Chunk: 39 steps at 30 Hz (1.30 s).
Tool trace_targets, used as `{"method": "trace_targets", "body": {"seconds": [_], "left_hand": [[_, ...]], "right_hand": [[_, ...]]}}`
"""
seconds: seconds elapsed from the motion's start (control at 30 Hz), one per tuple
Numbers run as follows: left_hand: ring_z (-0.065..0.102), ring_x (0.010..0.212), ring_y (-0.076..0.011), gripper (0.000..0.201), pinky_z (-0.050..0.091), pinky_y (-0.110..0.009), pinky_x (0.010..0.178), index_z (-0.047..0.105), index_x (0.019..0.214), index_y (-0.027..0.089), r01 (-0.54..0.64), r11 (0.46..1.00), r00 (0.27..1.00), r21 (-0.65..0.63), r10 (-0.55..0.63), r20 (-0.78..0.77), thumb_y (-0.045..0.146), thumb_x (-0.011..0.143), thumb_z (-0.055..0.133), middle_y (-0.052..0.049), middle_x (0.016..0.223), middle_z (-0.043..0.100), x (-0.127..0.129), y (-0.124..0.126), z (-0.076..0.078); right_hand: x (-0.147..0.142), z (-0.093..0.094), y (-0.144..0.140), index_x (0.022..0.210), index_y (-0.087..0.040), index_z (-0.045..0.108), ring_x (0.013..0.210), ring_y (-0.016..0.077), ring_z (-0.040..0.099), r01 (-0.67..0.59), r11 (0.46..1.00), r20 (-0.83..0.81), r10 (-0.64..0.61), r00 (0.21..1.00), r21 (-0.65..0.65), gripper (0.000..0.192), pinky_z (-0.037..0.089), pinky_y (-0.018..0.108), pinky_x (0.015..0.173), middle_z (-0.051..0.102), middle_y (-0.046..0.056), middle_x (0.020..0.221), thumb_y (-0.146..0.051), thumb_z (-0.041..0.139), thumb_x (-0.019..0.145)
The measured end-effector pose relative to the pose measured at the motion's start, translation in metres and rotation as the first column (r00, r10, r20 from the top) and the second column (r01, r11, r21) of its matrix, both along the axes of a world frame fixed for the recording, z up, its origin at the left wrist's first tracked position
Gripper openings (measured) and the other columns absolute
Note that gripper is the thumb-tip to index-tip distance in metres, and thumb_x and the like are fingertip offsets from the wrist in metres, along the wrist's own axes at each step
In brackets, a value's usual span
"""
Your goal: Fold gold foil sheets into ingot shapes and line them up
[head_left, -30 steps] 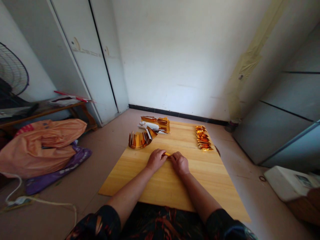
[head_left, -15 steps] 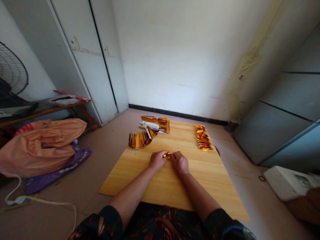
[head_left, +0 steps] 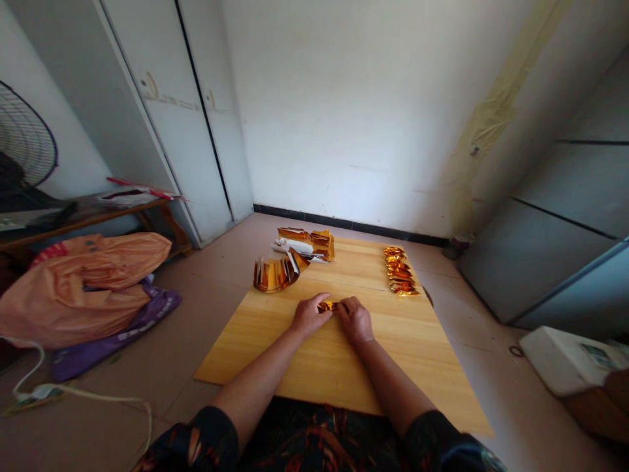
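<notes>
- Risk, as a judgement: thin foil [head_left: 327, 305] tearing or creasing crooked if pinched unevenly; could slip from the fingertips onto the board [head_left: 314, 367].
- Left hand [head_left: 308, 314]: fingers curled, pinching the foil's left end.
- Right hand [head_left: 354, 319]: curled, pinching the right end.
- Foil: mid-board, between both hands, nearer the far edge.
- Folded pieces [head_left: 400, 270]: rowed along the far right edge.

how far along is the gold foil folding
Done: a row of folded pieces lies at the board's far right. In hand: left hand and right hand pinch one foil piece. Left: a curled strip and stacks of unfolded foil.
</notes>
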<state>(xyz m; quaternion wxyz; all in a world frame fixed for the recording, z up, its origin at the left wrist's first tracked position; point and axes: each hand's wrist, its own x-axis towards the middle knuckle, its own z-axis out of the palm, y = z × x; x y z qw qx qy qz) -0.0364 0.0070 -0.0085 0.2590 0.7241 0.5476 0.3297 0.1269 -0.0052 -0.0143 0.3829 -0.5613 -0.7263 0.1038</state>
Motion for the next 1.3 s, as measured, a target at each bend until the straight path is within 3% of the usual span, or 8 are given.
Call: {"method": "trace_targets", "body": {"seconds": [0.2, 0.43, 0.8, 1.03, 1.3], "left_hand": [[0.063, 0.103, -0.0164, 0.041, 0.048, -0.026, 0.093, 0.062, 0.116, 0.019, 0.009, 1.0, 0.999, 0.011, -0.009, 0.049, 0.015, 0.075, 0.058, -0.004, 0.114, 0.068, 0.0, 0.0, -0.001], [0.064, 0.101, -0.0166, 0.044, 0.048, -0.028, 0.093, 0.061, 0.118, 0.021, -0.037, 0.999, 0.999, -0.005, 0.037, -0.006, 0.013, 0.075, 0.059, -0.004, 0.113, 0.068, 0.003, -0.002, 0.004], [0.063, 0.101, -0.0159, 0.055, 0.048, -0.026, 0.091, 0.053, 0.128, 0.022, -0.038, 0.999, 0.999, -0.012, 0.037, -0.026, 0.015, 0.073, 0.059, -0.002, 0.115, 0.067, 0.003, -0.003, 0.006], [0.065, 0.083, -0.0156, 0.062, 0.049, -0.025, 0.081, 0.049, 0.132, 0.024, -0.067, 0.998, 0.993, -0.022, 0.064, -0.103, 0.018, 0.072, 0.06, 0.0, 0.093, 0.071, 0.004, -0.005, 0.01], [0.062, 0.088, -0.0163, 0.068, 0.044, -0.029, 0.087, 0.041, 0.137, 0.024, 0.011, 0.998, 0.976, 0.063, 0.003, -0.219, 0.014, 0.071, 0.057, 0.0, 0.094, 0.069, 0.011, -0.011, 0.015]], "right_hand": [[0.002, -0.006, 0.003, 0.085, -0.019, 0.063, 0.076, 0.0154, 0.06, -0.005, 0.999, -0.037, 0.006, 0.999, 0.036, 0.018, 0.046, 0.024, 0.069, 0.063, 0.005, 0.083, -0.027, 0.047, 0.087], [0.005, -0.011, 0.005, 0.094, -0.018, 0.062, 0.072, 0.0155, 0.06, -0.001, 0.999, -0.115, 0.006, 0.993, 0.049, 0.019, 0.049, 0.027, 0.068, 0.064, 0.006, 0.084, -0.024, 0.052, 0.079], [0.006, -0.009, 0.005, 0.088, -0.019, 0.062, 0.068, 0.0145, 0.059, -0.001, 0.998, -0.118, 0.008, 0.993, 0.063, 0.014, 0.049, 0.026, 0.065, 0.063, 0.005, 0.083, -0.022, 0.055, 0.076], [0.007, -0.009, 0.007, 0.087, -0.018, 0.062, 0.062, 0.0135, 0.057, -0.003, 0.999, -0.198, 0.011, 0.98, 0.039, 0.018, 0.049, 0.026, 0.062, 0.063, 0.004, 0.082, -0.019, 0.052, 0.072], [0.021, -0.007, 0.004, 0.072, -0.019, 0.061, 0.066, 0.0153, 0.056, 0.086, 0.996, -0.22, -0.077, 0.973, 0.03, 0.012, 0.047, 0.027, 0.064, 0.06, 0.003, 0.071, -0.02, 0.049, 0.072]]}}
